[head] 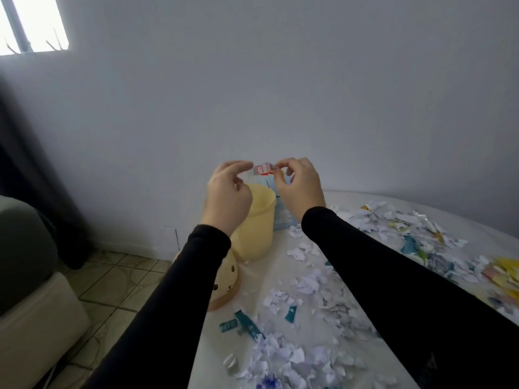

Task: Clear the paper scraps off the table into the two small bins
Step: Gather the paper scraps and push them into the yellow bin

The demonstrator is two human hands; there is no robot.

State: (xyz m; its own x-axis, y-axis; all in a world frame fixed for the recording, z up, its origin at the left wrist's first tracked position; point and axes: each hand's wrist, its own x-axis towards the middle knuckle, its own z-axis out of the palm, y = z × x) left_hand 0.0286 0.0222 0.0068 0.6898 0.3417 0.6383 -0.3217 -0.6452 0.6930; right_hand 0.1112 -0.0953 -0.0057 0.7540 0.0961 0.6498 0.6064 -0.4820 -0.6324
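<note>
While your right hand (300,183) pinches a printed scrap (263,168) above the yellow bin (257,220), your left hand (229,189) hovers at nine o'clock, fingers loosely curled and empty. Drop it in next, I judge.

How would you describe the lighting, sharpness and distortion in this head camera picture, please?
Head view: dim and bluish, lit mainly by the blown-out bright window at top left; wide-angle bending curves the round white table's edge; the small red-and-white printed paper scrap between the left hand and right hand is too soft to read; torn white paper scraps nearest look smeared.
</note>
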